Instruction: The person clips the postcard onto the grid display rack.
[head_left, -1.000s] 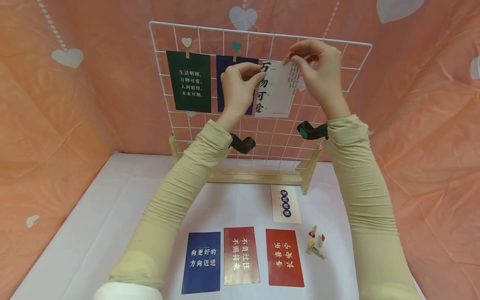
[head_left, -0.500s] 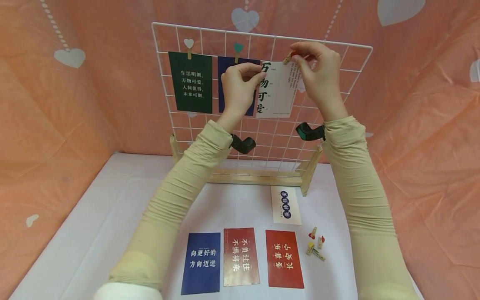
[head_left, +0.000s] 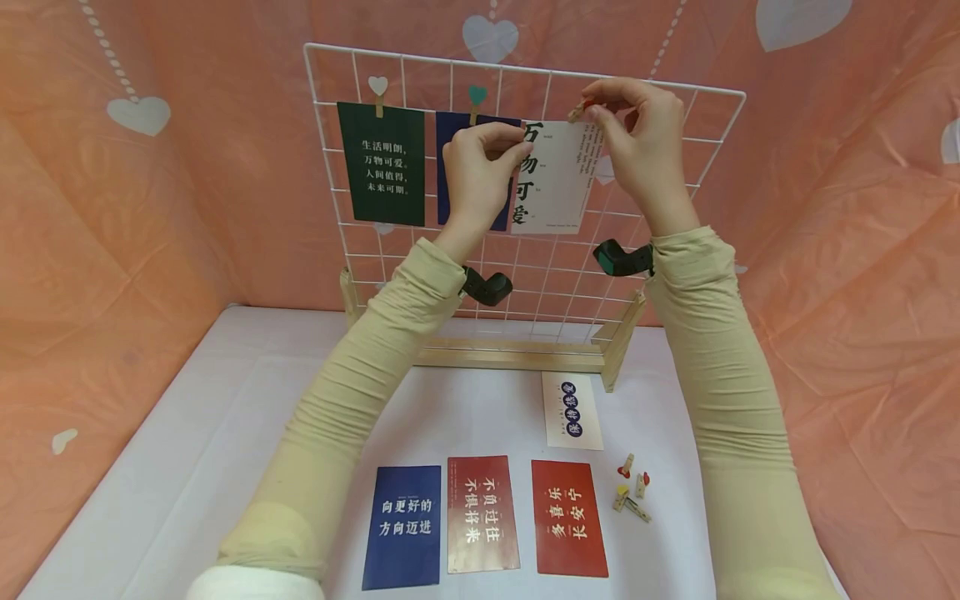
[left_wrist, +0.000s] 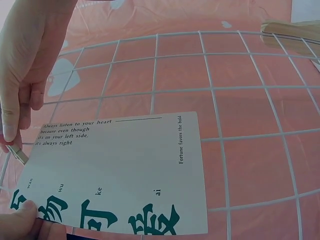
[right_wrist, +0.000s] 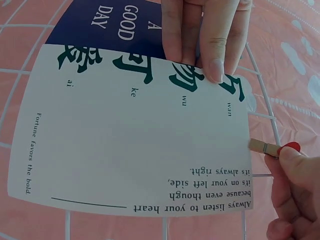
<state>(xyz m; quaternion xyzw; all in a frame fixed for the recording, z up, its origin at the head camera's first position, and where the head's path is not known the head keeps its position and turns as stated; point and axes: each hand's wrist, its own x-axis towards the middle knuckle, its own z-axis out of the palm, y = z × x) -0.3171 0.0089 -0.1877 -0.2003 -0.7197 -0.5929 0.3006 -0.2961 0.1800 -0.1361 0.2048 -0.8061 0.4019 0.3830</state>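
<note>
A white card point(head_left: 558, 179) with large dark green characters lies against the white wire grid point(head_left: 420, 250). My left hand point(head_left: 480, 171) pinches its left edge near the top, with thumb and fingertips. At the card's top edge, my right hand point(head_left: 645, 146) pinches a small wooden clothespin point(right_wrist: 264, 147) by its red end. The tip of that clothespin meets the card's edge in the right wrist view; whether it bites the wire cannot be told. Left of the white card, a navy card point(head_left: 453, 171) hangs from a teal heart clothespin, partly behind my left hand.
A dark green card point(head_left: 381, 167) hangs farther left under a white heart clothespin point(head_left: 378, 96). On the table lie a blue card point(head_left: 402, 527), two red cards point(head_left: 570, 518), a small white card point(head_left: 572, 410) and several clothespins point(head_left: 633, 492). A wooden stand point(head_left: 517, 357) supports the grid.
The right hand has shifted the clothespin very slightly at the card's top edge. My left hand keeps its pinch on the white card.
</note>
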